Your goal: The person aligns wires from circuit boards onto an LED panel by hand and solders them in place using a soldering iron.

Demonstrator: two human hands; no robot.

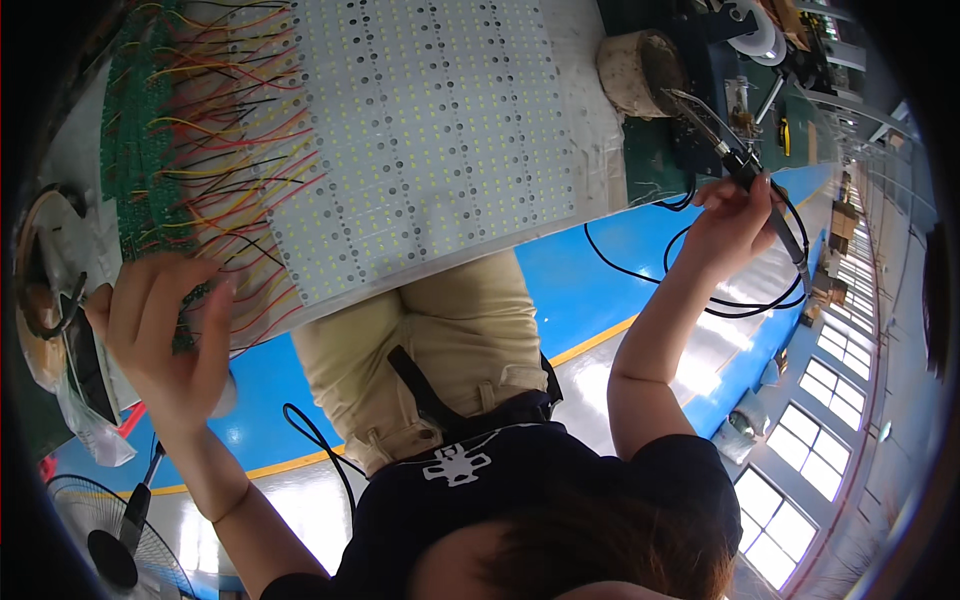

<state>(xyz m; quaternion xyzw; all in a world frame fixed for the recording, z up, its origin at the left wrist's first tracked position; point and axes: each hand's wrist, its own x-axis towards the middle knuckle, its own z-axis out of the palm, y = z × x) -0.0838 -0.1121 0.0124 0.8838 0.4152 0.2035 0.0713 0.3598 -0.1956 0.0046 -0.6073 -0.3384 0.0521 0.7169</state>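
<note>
Overhead, in the head view, a wide white LED panel (420, 130) is laid across the counter (600, 120), its rows of small yellow diodes running toward the near edge. Along the panel's left side a strip of green circuit boards (140, 140) is set, and a mass of red, yellow and black wires (235, 170) is spread from those boards onto the white sheet.

The left hand (165, 325) is pressed flat at the near left corner of the counter, its fingers spread apart and laid over the lower end of the green boards and the nearest wires; nothing is clasped in it.

The right hand (735, 225) is raised off the near right edge of the counter, just beyond the panel's right end, with its fingers closed around the dark handle of a soldering iron (735, 160). The iron's metal tip is pointed up and left, toward a round tan pot (640, 70) standing on the counter's right part. A black cable (690, 270) is looped from the handle below the hand.

Beige trousers (440, 350) are seen beneath the counter's edge, over a blue floor (600, 270) bordered by a yellow line.
</note>
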